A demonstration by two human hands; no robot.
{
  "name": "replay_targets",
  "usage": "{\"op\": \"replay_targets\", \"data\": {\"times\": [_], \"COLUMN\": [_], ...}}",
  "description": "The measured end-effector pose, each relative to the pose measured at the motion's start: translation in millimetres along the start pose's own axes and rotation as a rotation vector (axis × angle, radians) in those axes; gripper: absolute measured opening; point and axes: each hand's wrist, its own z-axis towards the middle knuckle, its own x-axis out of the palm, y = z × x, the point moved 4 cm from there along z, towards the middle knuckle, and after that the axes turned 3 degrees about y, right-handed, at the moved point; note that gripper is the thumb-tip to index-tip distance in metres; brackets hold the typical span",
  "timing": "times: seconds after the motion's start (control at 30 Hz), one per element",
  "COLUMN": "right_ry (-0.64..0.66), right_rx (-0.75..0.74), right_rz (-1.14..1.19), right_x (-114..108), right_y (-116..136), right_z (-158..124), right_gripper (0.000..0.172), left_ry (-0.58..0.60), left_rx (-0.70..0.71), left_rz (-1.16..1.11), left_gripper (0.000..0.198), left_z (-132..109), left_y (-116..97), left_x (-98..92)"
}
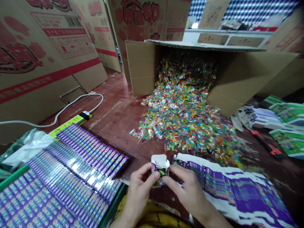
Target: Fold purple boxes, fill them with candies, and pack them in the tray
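Observation:
A small purple candy box (160, 167) with its white top flap up is held between both hands, low in the middle of the view. My left hand (140, 183) grips its left side, thumb across the front. My right hand (186, 186) pinches its right side with thumb and fingers. Just right of the hands lies a long fanned row of flat purple cartons (247, 191). Beyond the box spreads a heap of small clear packets of colourful candy (182, 117). What is inside the held box cannot be made out.
Candy packets spill from a cardboard box (142, 68) on its side. Closed purple boxes (71, 171) fill a green-edged tray at left, beside a yellow power strip (71, 124) with a white cable. An orange-and-black cutter (266, 144) and green packages (288, 142) lie at right.

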Motion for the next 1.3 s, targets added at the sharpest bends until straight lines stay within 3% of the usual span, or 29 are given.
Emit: {"op": "replay_targets", "data": {"times": [0.07,0.13,0.2,0.3,0.4,0.53,0.73,0.97,1.13,1.2,1.3], "right_ry": [-0.105,-0.163,-0.187,-0.200,-0.199,-0.176,-0.167,-0.170,-0.041,-0.027,0.037], "right_rx": [-0.057,-0.064,-0.047,-0.042,-0.081,-0.080,-0.115,-0.094,-0.178,-0.127,0.067], "right_rz": [-0.081,-0.080,-0.009,0.078,0.079,0.109,0.028,0.214,0.154,0.215,0.318], "right_x": [8.9,14.7,16.5,14.8,13.5,14.9,11.0,7.8,5.2,3.8,4.4], "right_y": [-1.0,-3.8,-7.2,-10.2,-10.1,-10.2,-6.0,-8.3,8.3,10.2,5.1], "right_z": [0.2,1.2,3.3,6.0,6.8,6.9,11.6,17.1,21.4,24.2,29.8], "right_gripper": [0.028,0.032,0.021,0.034,0.033,0.030,0.005,0.007,0.006,0.010,0.012], "left_ry": [-0.121,-0.228,-0.307,-0.357,-0.306,-0.154,0.047,-0.022,-0.032,-0.053,-0.066], "left_rx": [0.043,0.091,0.138,0.185,0.153,0.090,0.069,0.057,0.039,0.046,0.056], "left_rz": [0.044,0.052,0.008,-0.030,0.043,0.154,0.203,-0.086,-0.087,-0.054,0.014], "left_gripper": [0.015,0.018,0.036,0.058,0.052,0.047,0.025,0.029,0.031,0.029,0.026], "left_z": [0.1,1.1,1.8,0.1,-3.0,-3.5,-2.3,-2.0,-3.7,-5.3,-7.9], "left_y": [2.9,2.4,0.5,-1.8,-1.4,-0.5,-5.3,-3.2,-4.9,-8.4,-13.3], "left_x": [-0.6,-2.3,-4.5,-7.2,-8.9,-12.6,-9.9,-7.8,-10.0,-10.9,-11.0]}}
